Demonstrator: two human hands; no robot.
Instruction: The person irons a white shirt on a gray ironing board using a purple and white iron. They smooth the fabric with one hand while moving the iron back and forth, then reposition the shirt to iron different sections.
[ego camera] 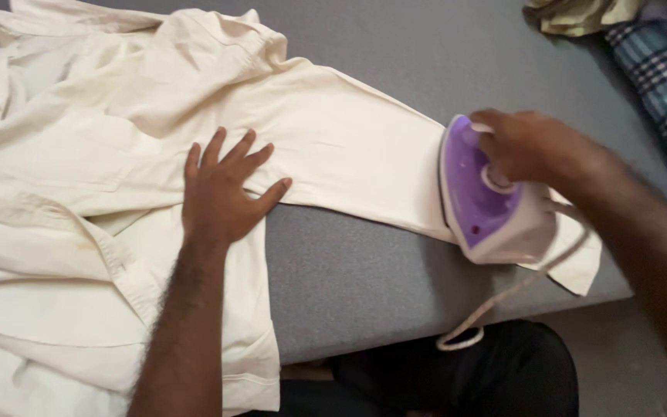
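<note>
From the head view, we see the sleeve [349, 154] running lengthwise from the shirt [79, 193] toward the iron [488, 193] at its cuff end. Our right hand [530, 147] is clamped on the iron; our left hand [221, 193] lies flat, fingers spread, by the shoulder.

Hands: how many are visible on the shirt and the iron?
2. The left hand lies flat on the cream shirt; the right hand grips the purple iron.

Soft, even indoor light, faint shadows, no glare; motion blur on the right hand [523, 147] and forearm
</note>
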